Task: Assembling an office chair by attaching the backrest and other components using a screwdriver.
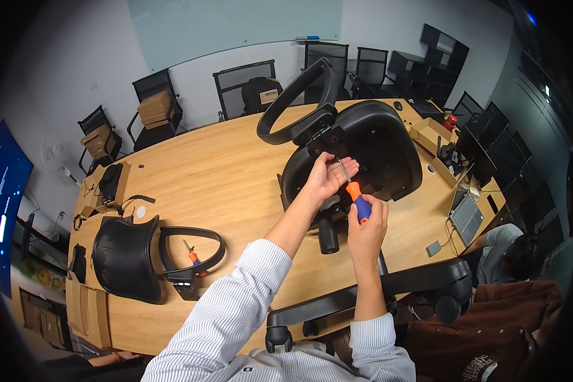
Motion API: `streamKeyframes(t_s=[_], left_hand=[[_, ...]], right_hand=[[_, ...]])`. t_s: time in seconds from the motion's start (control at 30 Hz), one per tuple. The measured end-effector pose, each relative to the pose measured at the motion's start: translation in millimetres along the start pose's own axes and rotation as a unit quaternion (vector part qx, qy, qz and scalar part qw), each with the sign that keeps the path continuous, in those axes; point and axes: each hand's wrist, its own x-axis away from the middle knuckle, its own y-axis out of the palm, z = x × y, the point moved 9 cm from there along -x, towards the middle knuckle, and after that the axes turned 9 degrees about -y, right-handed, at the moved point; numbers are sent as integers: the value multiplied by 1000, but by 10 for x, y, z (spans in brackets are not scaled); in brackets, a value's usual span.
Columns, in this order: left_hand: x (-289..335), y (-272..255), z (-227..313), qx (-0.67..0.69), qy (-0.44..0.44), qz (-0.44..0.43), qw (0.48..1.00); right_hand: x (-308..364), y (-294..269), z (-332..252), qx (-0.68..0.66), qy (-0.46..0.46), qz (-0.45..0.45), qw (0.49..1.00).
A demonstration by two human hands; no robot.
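Chair seat (391, 140), underside exposed, centre-right of frame. Screen (9, 184), far left: white writing, blurred. Right hand (370, 223), centre: closed around orange-blue screwdriver (354, 190). Left hand (328, 177): uncurled, palm up; shaft (344, 169) contact unclear. Pale label (268, 96), upper centre: too small to read.

The tip of the screwdriver (355, 196) is too small to make out beside the left hand (328, 179), so what it touches cannot be told, while that hand covers part of the seat (388, 130) and the right hand (370, 224) hides some of the handle (363, 206). The right forearm (367, 293) blocks a stretch of the wheeled base (420, 280), and the left sleeve (204, 325) runs off the lower edge. The board (235, 25) is cut by the top edge, the screen (6, 197) carries unreadably small text, and the co-worker's (521, 254) hands are hidden.
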Motion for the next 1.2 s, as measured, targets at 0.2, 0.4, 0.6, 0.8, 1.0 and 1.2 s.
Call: streamKeyframes(t_s=[0.2,0.4,0.6,0.8,1.0,1.2], left_hand=[[-104,-63,11,-37,23,21,999],[-129,7,-25,-23,-2,-26,999],[-182,105,-111,-44,-36,-70,996],[-136,135,-111,-46,-43,-112,992],[-8,-198,10,17,24,95,995],[16,-129,132,-129,99,138,977]], right_hand=[[-13,29,-98,11,-22,-4,1000],[5,25,-64,17,-25,10,1000],[-92,12,-166,52,-34,1,998],[-147,-2,-295,80,-104,27,991],[-75,30,-289,89,-112,-5,990],[-34,85,-218,76,-74,-22,994]])
